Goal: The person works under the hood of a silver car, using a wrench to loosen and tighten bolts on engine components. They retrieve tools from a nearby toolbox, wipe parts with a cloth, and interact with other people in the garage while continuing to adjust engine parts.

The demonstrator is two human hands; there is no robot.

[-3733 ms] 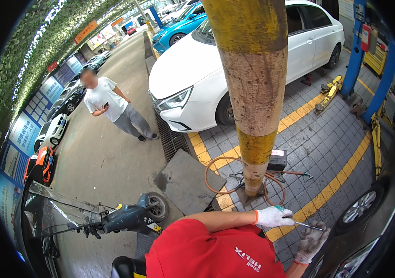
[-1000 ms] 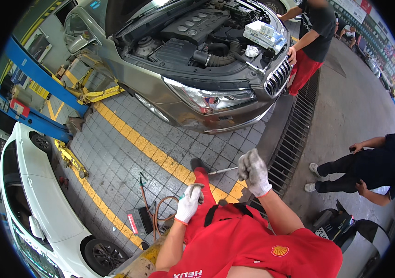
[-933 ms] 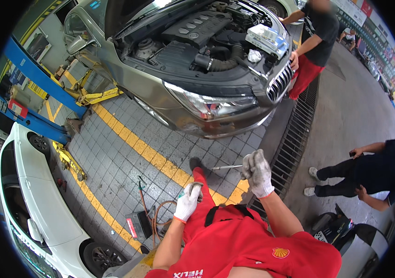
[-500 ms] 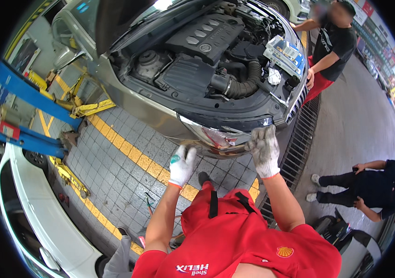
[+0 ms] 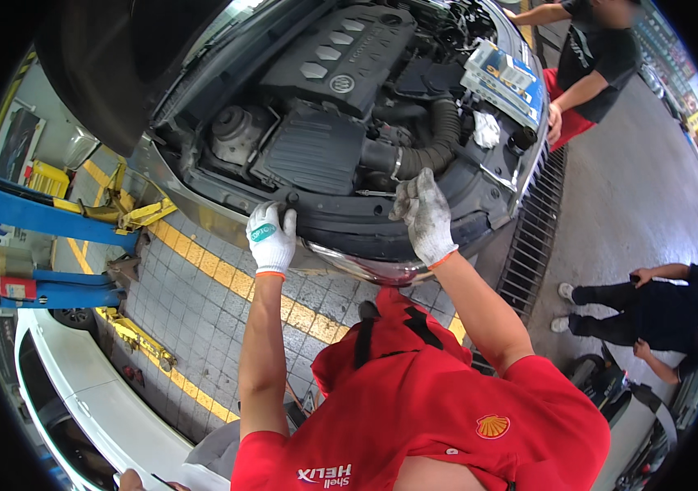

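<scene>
In our right hand (image 5: 424, 214), gloved in grimy white knit, we clamp a slim silver metal rod (image 5: 373, 193) — it points left, near a ribbed black plastic box (image 5: 316, 153). Our left hand (image 5: 272, 238), in cleaner white knit, is at the grey-brown metal fender (image 5: 205, 213) — thumb and fingers apart, contact unclear.

The hose (image 5: 442, 135) lies before the right hand (image 5: 428, 219), the boxes (image 5: 503, 82) right of the engine cover (image 5: 334, 61).

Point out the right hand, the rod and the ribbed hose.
Right hand (image 5: 426, 214): head view, on its middle.
Rod (image 5: 374, 193): head view, on its exposed shaft.
Ribbed hose (image 5: 446, 136): head view, on its bend.
</scene>
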